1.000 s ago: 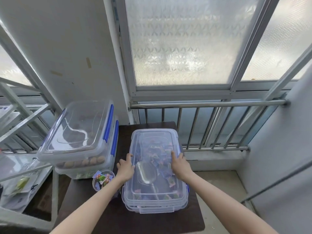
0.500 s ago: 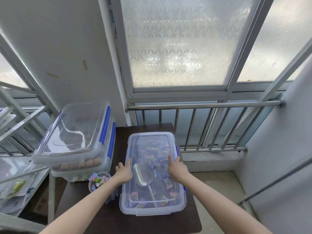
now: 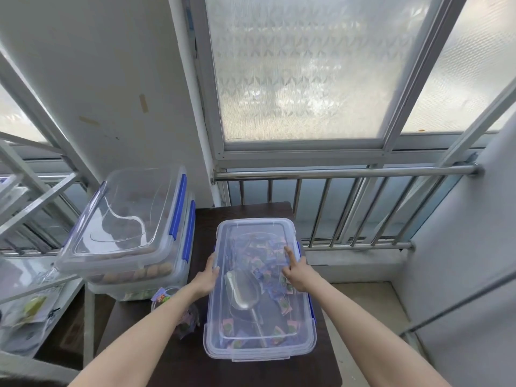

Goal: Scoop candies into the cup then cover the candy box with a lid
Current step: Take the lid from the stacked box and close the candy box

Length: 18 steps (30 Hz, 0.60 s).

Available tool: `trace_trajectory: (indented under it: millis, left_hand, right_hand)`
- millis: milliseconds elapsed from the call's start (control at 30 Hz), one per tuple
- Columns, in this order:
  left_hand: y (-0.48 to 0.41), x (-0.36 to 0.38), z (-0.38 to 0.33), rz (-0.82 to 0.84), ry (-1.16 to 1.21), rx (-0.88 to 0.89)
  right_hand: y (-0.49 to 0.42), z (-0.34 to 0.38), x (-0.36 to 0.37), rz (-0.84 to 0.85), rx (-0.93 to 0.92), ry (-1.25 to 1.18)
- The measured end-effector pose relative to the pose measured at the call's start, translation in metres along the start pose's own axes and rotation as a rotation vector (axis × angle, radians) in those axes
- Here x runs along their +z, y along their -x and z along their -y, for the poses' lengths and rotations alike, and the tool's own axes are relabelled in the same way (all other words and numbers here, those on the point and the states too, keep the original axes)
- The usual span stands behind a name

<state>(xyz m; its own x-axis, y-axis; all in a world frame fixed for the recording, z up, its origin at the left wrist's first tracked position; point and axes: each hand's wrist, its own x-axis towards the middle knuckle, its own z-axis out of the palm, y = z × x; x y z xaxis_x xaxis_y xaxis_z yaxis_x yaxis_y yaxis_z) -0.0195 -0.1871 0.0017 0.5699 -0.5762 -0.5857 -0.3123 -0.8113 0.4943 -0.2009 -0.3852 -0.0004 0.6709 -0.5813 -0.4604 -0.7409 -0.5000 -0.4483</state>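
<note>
The clear candy box [image 3: 259, 350] stands on the dark table [image 3: 240, 370] with its clear lid [image 3: 254, 230] lying on top. Through the lid I see wrapped candies [image 3: 269, 252] and a metal scoop [image 3: 245, 291]. My left hand [image 3: 206, 277] rests against the lid's left edge, fingers curled over the rim. My right hand [image 3: 297, 270] lies flat on the lid's right side, index finger stretched forward. A small clear cup [image 3: 164, 298] holding candies sits left of the box, partly hidden by my left forearm.
A bigger clear bin with blue clips [image 3: 142, 272] stands at the left, an upturned lid [image 3: 125, 216] lying askew on it. A steel railing [image 3: 349, 174] and frosted window rise behind the table. A metal shelf [image 3: 30, 286] with bags is far left.
The view has shifted a little. My left hand slid from the lid's top to its left edge. My right hand stays pressed on the lid's right side.
</note>
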Motion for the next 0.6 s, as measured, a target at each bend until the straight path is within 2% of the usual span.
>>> trace_trajectory:
  millis: [100, 267, 367, 467, 600]
  left_hand:
    - [0.005, -0.006, -0.007, 0.036, -0.004, 0.072]
    - [0.001, -0.009, -0.004, 0.120, 0.094, 0.115]
    - [0.002, -0.012, -0.009, 0.160, 0.115, 0.068]
    - [-0.003, -0.014, -0.008, 0.167, 0.033, 0.051]
    - [-0.017, -0.012, 0.002, 0.083, -0.109, -0.033]
  right_hand:
    - [-0.004, -0.005, -0.005, 0.120, -0.032, -0.048]
    - [-0.006, -0.008, -0.017, 0.196, -0.020, -0.082]
    - [-0.008, -0.009, -0.022, 0.215, -0.030, -0.034]
    - [-0.011, -0.014, -0.025, 0.197, -0.032, -0.003]
    - [-0.016, -0.014, -0.026, 0.152, -0.024, 0.071]
